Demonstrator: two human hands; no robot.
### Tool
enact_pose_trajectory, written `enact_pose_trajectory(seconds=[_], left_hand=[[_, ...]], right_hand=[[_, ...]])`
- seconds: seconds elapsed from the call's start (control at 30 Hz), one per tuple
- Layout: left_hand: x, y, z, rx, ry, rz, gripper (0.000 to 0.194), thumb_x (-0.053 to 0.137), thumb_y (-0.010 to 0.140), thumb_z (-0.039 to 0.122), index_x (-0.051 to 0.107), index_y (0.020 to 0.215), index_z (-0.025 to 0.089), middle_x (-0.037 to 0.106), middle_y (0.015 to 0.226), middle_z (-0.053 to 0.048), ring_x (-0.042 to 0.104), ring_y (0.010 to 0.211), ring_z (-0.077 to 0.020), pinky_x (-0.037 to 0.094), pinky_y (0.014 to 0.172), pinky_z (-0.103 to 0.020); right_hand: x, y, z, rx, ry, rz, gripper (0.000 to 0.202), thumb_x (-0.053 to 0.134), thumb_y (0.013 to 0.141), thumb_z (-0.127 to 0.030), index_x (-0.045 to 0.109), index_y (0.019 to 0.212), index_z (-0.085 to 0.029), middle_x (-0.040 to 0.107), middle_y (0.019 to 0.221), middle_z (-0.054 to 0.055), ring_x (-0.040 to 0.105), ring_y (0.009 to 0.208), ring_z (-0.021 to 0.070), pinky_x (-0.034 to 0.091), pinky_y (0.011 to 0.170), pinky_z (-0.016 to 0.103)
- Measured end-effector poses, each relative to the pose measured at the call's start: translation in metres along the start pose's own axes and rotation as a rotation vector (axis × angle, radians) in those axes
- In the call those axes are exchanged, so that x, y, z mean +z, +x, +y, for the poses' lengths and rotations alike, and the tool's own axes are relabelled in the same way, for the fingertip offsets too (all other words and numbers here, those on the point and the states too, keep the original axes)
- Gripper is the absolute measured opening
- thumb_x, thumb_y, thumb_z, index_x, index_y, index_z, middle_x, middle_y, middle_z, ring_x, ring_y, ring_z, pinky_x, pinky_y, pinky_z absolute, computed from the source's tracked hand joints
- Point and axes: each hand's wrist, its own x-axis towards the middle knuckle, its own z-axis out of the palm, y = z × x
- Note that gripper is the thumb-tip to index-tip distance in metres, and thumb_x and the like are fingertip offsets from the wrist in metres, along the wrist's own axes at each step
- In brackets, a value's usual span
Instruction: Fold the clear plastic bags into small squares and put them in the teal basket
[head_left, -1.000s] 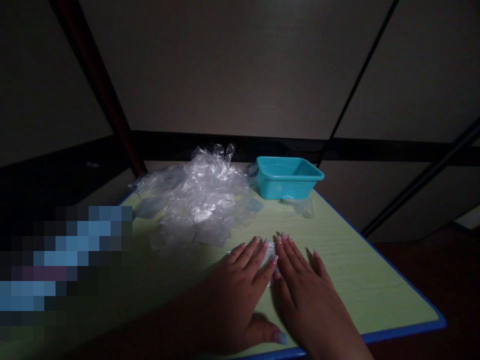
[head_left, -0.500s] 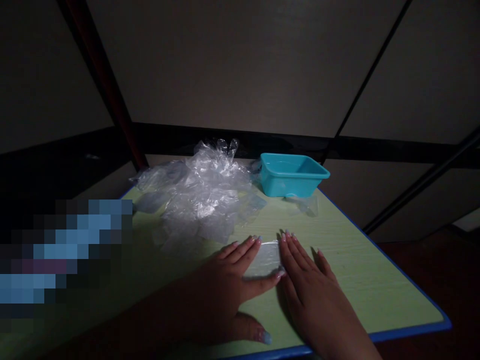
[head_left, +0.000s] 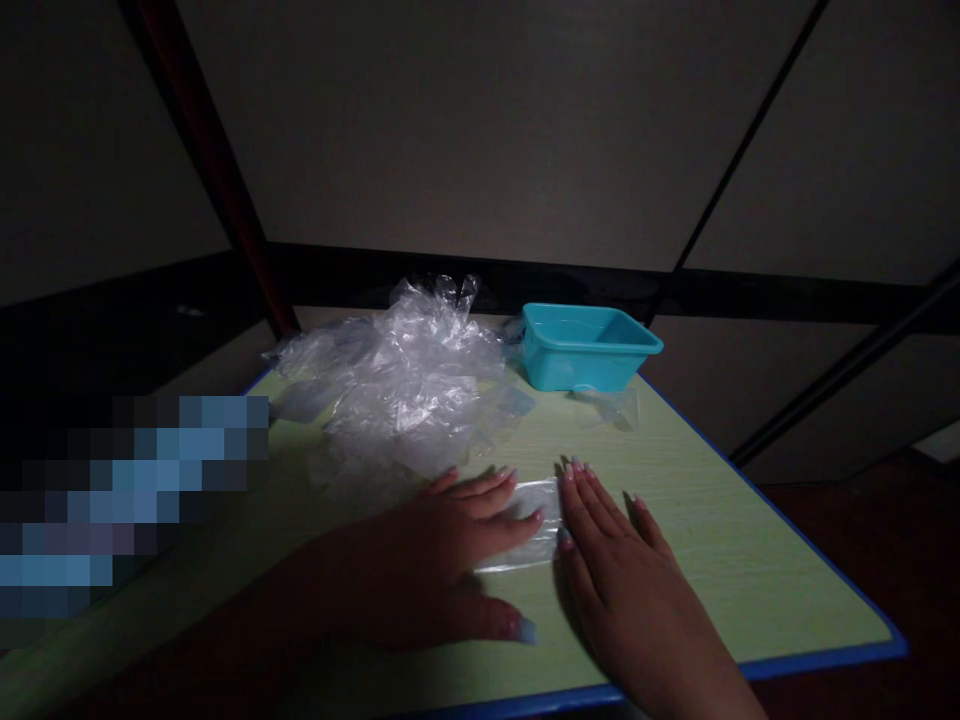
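A small sheet of clear plastic film [head_left: 536, 520], perhaps a flattened bag, lies on the pale green tabletop between my hands. My left hand [head_left: 457, 545] is spread over its left part, fingers stretched out and thumb apart. Along the film's right edge, my right hand [head_left: 619, 575] lies flat with straight fingers, its thumb beside the film. Beyond my left hand is a heap of crumpled clear plastic [head_left: 420, 370], with glove-like finger shapes at its top.
A turquoise plastic basket [head_left: 589, 365] stands at the table's far right, with a loose clear plastic piece [head_left: 611, 407] in front of it. Blue edging [head_left: 825, 655] rims the table [head_left: 720, 560]. A panelled wall [head_left: 480, 150] rises behind.
My left hand has shifted left across the film, uncovering more of it, and its index finger has moved away from my right hand. My right hand stays nearly in place.
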Motion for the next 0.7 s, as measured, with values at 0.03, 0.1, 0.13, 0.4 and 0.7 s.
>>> enact_pose_trajectory(seconds=[0.03,0.1,0.13,0.4,0.7], left_hand=[[0.001,0.004,0.003,-0.002,0.007,0.028,0.073,0.047,0.087,0.062,0.022,0.146,0.028,0.012,0.152,-0.008,0.011,0.140,-0.0273,0.012,0.112,-0.053],[0.006,0.011,0.007,0.031,0.047,0.078,0.077,0.045,0.088,0.062,0.017,0.148,0.023,0.009,0.152,-0.008,0.010,0.141,-0.0255,0.005,0.113,-0.052],[0.010,0.014,0.008,0.064,0.072,0.087,0.078,0.044,0.088,0.063,0.016,0.148,0.021,0.008,0.152,-0.008,0.009,0.141,-0.0254,0.002,0.113,-0.052],[0.036,0.020,0.009,0.118,0.146,0.063,0.081,0.038,0.088,0.067,0.017,0.148,0.017,0.008,0.152,-0.012,0.008,0.141,-0.0275,0.004,0.114,-0.048],[0.033,0.012,0.012,-0.019,0.202,0.029,0.082,0.038,0.083,0.073,0.017,0.148,0.027,0.000,0.153,-0.014,-0.003,0.138,-0.0397,0.011,0.108,-0.061]], right_hand=[[-0.001,0.000,0.000,-0.001,0.000,-0.005,0.057,0.024,0.091,-0.030,0.024,0.145,-0.010,0.021,0.149,0.008,0.018,0.138,0.0221,0.021,0.110,0.055],[-0.002,0.001,-0.001,-0.005,0.003,-0.008,0.057,0.024,0.091,-0.031,0.027,0.144,-0.010,0.022,0.149,0.008,0.019,0.138,0.0225,0.020,0.110,0.055],[-0.002,0.001,-0.001,-0.005,0.007,-0.007,0.057,0.024,0.091,-0.031,0.028,0.144,-0.011,0.023,0.149,0.008,0.019,0.138,0.0227,0.020,0.110,0.055],[-0.002,-0.001,-0.001,0.006,0.021,-0.004,0.055,0.021,0.092,-0.030,0.027,0.144,-0.012,0.021,0.149,0.007,0.018,0.138,0.0220,0.021,0.110,0.055],[0.001,-0.002,0.001,-0.001,0.018,0.018,0.055,0.024,0.093,-0.032,0.025,0.145,-0.013,0.021,0.149,0.007,0.019,0.138,0.0219,0.021,0.110,0.055]])
